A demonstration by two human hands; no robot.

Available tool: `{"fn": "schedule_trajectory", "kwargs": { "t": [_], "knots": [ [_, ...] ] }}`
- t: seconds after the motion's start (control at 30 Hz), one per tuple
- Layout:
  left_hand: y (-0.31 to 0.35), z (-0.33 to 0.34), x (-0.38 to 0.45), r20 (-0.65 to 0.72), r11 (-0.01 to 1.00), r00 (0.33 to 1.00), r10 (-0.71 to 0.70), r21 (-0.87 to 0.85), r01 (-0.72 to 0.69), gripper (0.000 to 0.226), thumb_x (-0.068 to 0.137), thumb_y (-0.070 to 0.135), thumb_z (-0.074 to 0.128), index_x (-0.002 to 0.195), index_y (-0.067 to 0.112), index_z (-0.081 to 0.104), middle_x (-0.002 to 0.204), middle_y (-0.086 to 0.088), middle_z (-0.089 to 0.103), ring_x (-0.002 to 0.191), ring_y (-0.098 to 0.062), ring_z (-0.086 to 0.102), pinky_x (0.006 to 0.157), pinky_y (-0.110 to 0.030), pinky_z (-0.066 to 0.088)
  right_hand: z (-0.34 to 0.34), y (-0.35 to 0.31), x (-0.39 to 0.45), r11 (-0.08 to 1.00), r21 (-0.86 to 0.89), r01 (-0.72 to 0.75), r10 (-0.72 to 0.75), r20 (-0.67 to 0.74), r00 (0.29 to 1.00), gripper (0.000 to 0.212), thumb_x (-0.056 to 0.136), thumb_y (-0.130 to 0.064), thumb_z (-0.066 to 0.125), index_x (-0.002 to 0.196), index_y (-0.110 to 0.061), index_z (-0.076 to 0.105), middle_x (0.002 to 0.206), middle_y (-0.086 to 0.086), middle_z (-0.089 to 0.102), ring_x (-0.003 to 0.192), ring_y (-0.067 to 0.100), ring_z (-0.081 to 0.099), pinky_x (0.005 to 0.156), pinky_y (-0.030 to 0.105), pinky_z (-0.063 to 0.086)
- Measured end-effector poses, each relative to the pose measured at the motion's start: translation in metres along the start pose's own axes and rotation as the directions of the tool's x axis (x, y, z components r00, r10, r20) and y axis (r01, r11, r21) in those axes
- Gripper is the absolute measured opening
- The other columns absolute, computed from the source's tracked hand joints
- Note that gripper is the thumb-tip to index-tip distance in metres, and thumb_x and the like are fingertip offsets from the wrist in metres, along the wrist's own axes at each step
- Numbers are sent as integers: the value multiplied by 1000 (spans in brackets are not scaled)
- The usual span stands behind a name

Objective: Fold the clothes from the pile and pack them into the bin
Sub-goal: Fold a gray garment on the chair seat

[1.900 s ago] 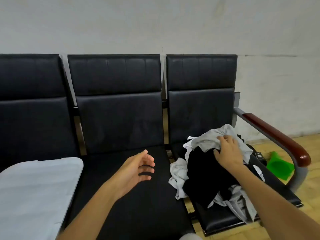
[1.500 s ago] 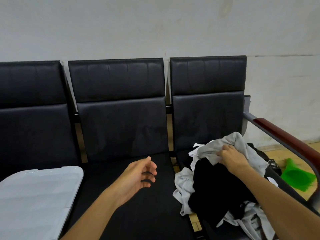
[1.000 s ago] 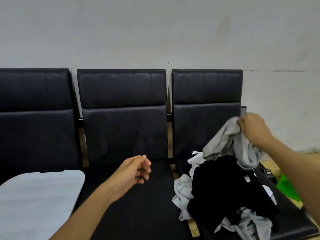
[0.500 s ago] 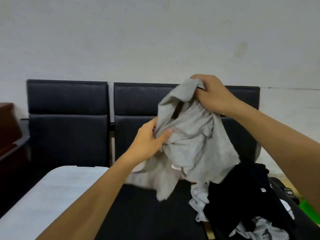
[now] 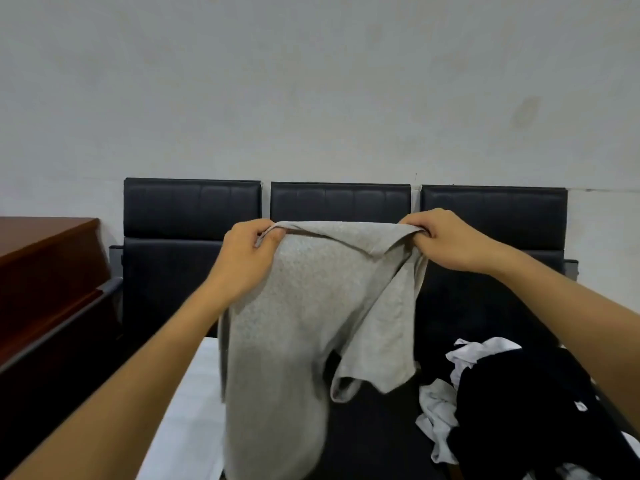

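I've got the grey T-shirt (image 5: 311, 306) pinched along its top edge by my left hand (image 5: 247, 258) and right hand (image 5: 446, 239), hanging above the middle bench seat (image 5: 374, 427), so next I judge it needs laying flat to fold.

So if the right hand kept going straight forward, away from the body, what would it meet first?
Probably the backrest of the right-hand seat: the right hand, gripping the grey garment, sits directly before it. The gap between them is unclear.

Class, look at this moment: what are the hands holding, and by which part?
A grey garment, pinched at its top edge: left hand and right hand at opposite ends.
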State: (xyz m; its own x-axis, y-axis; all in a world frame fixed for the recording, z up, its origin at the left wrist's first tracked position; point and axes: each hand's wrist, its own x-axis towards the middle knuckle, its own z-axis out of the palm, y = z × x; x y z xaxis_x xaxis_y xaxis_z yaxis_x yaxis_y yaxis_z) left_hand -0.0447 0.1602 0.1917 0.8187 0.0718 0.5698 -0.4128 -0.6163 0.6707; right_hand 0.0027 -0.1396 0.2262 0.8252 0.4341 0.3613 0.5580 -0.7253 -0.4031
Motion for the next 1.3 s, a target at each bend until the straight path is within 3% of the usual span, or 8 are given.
{"fn": "schedule_trajectory", "kwargs": {
  "t": [0.17,0.33,0.63,0.9,1.03,1.13,1.2,1.3],
  "knots": [
    [2,-19,0,191,996,981,24,78,-40,27,90,39,66,74,18,68,69,1,64,62,-12,58,60,-23,46,-1,15,-5,997,-65,-45,44,-13,999,29,90,3,48,75,-5,71,72,11,68,58,13,55,60,34,50],
    [-43,-26,-12,529,938,831,-175,346,-23,15,79,42,78,85,32,68,84,10,68,77,-6,65,70,-24,53,0,38,-18,986,-52,-160,161,13,987,30,85,8,44,63,-2,61,62,14,60,57,18,51,56,33,43],
    [-157,18,1,367,725,853,-371,689,19,13,93,29,67,101,19,70,81,0,63,72,-19,62,69,-37,55,48,125,1,916,-191,-351,382,156,911,35,90,7,48,67,-12,67,77,12,67,76,26,63,62,31,49],
    [-177,33,63,78,779,995,-68,627,4,31,93,1,51,107,16,74,98,-11,69,83,-32,64,73,-48,58,71,173,44,931,-159,-328,267,-314,911,27,99,-7,42,97,-13,69,91,13,63,82,32,58,71,44,51],
    [-199,39,31,206,788,978,-33,608,-101,32,86,2,56,103,21,75,87,-5,59,79,-31,59,71,-46,53,96,185,23,955,-104,-279,226,-358,906,24,89,3,48,91,-7,70,81,15,64,71,31,56,67,36,45],
    [-238,58,-34,418,763,868,-269,643,-73,26,87,25,57,106,18,73,92,-5,61,91,-32,63,78,-42,50,158,208,-24,946,-131,-295,281,-117,953,22,81,12,55,80,-2,72,72,18,68,67,35,64,67,38,49],
    [-266,70,-83,535,781,708,-460,623,37,31,90,37,59,110,15,68,100,1,60,102,-25,62,81,-31,46,204,219,-60,931,-158,-328,347,117,930,25,83,9,58,83,-9,75,78,12,72,77,33,68,72,35,49],
    [-297,87,-144,686,793,413,-599,582,182,69,80,61,69,136,26,52,119,5,50,115,-17,52,92,-25,41,267,227,-103,891,-179,-418,450,479,754,33,86,4,58,88,-26,71,96,1,68,99,17,64,82,17,45]
  ]
}}
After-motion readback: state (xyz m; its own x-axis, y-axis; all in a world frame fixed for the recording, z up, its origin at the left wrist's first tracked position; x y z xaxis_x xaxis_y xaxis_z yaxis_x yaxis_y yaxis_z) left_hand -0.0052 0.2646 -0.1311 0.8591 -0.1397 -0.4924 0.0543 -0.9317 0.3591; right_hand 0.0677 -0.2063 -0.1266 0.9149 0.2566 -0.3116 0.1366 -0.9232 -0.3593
